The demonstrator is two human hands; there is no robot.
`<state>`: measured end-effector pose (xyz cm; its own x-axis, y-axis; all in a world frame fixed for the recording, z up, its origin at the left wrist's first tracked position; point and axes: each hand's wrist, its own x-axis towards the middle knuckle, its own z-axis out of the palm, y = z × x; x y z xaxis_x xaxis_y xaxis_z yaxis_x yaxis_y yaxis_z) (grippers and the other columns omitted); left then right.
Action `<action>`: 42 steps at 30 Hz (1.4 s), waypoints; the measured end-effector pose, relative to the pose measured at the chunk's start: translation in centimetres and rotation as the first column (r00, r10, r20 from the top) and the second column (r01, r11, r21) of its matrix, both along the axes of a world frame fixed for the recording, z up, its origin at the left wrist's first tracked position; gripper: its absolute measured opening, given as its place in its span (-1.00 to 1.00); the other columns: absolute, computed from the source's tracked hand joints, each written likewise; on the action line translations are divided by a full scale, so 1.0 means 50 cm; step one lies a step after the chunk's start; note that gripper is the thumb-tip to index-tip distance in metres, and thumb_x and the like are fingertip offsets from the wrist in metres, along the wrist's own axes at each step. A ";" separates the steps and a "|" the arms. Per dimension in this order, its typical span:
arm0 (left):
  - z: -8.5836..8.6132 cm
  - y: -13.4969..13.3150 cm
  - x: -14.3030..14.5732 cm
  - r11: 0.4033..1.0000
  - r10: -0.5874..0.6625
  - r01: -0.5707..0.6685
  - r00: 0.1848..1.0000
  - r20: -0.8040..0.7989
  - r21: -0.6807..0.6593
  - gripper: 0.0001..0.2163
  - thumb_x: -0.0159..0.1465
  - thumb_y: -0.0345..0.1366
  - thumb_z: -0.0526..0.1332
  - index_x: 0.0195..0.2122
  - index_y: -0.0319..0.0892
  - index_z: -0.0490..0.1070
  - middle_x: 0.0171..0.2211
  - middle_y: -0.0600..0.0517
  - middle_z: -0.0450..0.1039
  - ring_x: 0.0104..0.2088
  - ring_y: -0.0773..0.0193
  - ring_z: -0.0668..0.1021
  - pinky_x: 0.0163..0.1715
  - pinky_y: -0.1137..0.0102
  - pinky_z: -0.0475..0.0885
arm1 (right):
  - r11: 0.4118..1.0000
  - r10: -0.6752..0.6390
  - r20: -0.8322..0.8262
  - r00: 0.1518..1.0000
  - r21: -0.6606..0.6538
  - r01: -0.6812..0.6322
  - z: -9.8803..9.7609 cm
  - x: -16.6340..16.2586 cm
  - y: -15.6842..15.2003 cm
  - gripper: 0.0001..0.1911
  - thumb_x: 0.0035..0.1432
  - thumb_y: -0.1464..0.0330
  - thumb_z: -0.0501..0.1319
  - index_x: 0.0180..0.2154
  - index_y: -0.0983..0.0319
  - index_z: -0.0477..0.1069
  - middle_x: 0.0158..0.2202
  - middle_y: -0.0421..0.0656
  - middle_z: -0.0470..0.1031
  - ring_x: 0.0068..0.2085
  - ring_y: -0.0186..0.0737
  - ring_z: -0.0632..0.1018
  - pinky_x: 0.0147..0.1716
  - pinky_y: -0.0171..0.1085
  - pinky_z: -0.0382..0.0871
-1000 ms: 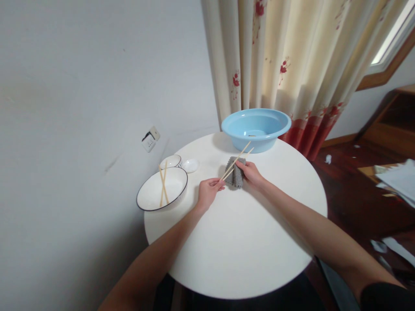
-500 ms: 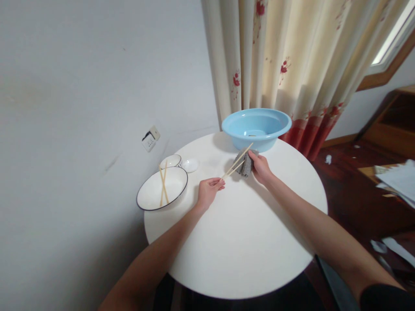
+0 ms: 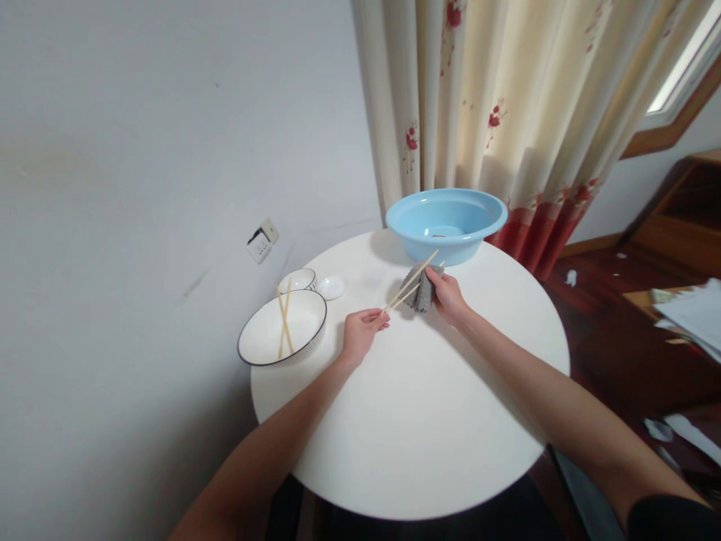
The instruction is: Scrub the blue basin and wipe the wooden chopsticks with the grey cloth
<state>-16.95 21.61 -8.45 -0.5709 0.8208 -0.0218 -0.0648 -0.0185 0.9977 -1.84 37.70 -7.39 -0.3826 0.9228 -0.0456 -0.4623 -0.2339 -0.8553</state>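
Observation:
Two pale wooden chopsticks (image 3: 411, 284) are pinched at their near ends by my left hand (image 3: 365, 330), and they slant up to the right above the table. A grey cloth (image 3: 421, 294) is gripped in my right hand (image 3: 447, 295), folded round one chopstick, whose tip shows past the cloth. The other chopstick lies across the front of the cloth. Just behind the cloth stands a light blue basin (image 3: 444, 218) with something small at its bottom. To the left, two crossed chopsticks (image 3: 284, 319) rest in a large white bowl (image 3: 262, 330) with a dark rim.
A smaller white bowl (image 3: 298, 280) and a little white dish (image 3: 331, 288) sit behind the large bowl. The round white table (image 3: 417, 428) stands against a wall with a power socket (image 3: 259, 246). A floral curtain (image 3: 478, 98) hangs behind the basin.
My right hand and the cloth have slid slightly down and left along the chopstick, baring its tip. My left hand stays nearly in place.

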 end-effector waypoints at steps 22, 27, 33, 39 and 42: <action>0.017 0.003 0.018 1.000 -0.023 0.023 0.999 0.032 -0.016 -0.52 -0.12 -0.06 0.62 -0.33 -0.32 0.61 -0.43 -0.10 0.65 -0.48 0.26 0.63 -0.38 0.36 0.57 | 0.951 0.297 0.133 0.945 0.043 -0.305 -0.028 -0.033 -0.107 -0.37 -0.26 -0.13 0.55 -0.41 0.28 0.56 -0.44 -0.09 0.62 -0.43 -0.21 0.53 -0.41 -0.24 0.43; 0.022 0.003 0.021 0.999 -0.039 0.040 0.999 0.018 -0.032 -0.54 -0.06 -0.06 0.60 -0.30 -0.33 0.61 -0.42 -0.13 0.65 -0.48 0.25 0.63 -0.38 0.35 0.58 | 0.954 0.280 0.159 0.947 0.069 -0.293 -0.024 -0.030 -0.100 -0.41 -0.22 -0.09 0.55 -0.42 0.30 0.57 -0.46 -0.11 0.61 -0.46 -0.25 0.51 -0.44 -0.27 0.38; 0.022 -0.001 0.022 0.997 -0.065 0.063 0.997 -0.031 -0.042 -0.57 0.02 -0.02 0.56 -0.31 -0.32 0.62 -0.42 -0.13 0.65 -0.48 0.25 0.63 -0.36 0.35 0.57 | 0.973 0.193 0.183 0.964 0.088 -0.212 -0.027 -0.029 -0.072 -0.42 -0.20 -0.09 0.54 -0.42 0.30 0.58 -0.46 -0.10 0.61 -0.48 -0.27 0.49 -0.45 -0.28 0.36; 0.015 -0.002 0.018 0.996 -0.080 0.077 0.996 -0.048 -0.053 -0.56 0.03 0.04 0.53 -0.35 -0.30 0.61 -0.43 -0.13 0.65 -0.48 0.25 0.62 -0.40 0.38 0.53 | 0.992 0.086 0.146 0.986 0.078 -0.098 -0.020 -0.015 -0.026 -0.42 -0.21 -0.11 0.53 -0.41 0.26 0.56 -0.46 -0.15 0.61 -0.45 -0.26 0.50 -0.45 -0.30 0.38; 0.013 -0.004 0.017 0.995 -0.085 0.083 0.995 -0.043 -0.052 -0.53 0.00 0.05 0.54 -0.35 -0.31 0.61 -0.44 -0.13 0.64 -0.48 0.26 0.62 -0.40 0.38 0.53 | 0.997 0.036 0.089 0.995 0.070 -0.042 -0.010 -0.006 -0.009 -0.45 -0.19 -0.09 0.53 -0.39 0.23 0.54 -0.46 -0.17 0.61 -0.41 -0.23 0.54 -0.40 -0.28 0.42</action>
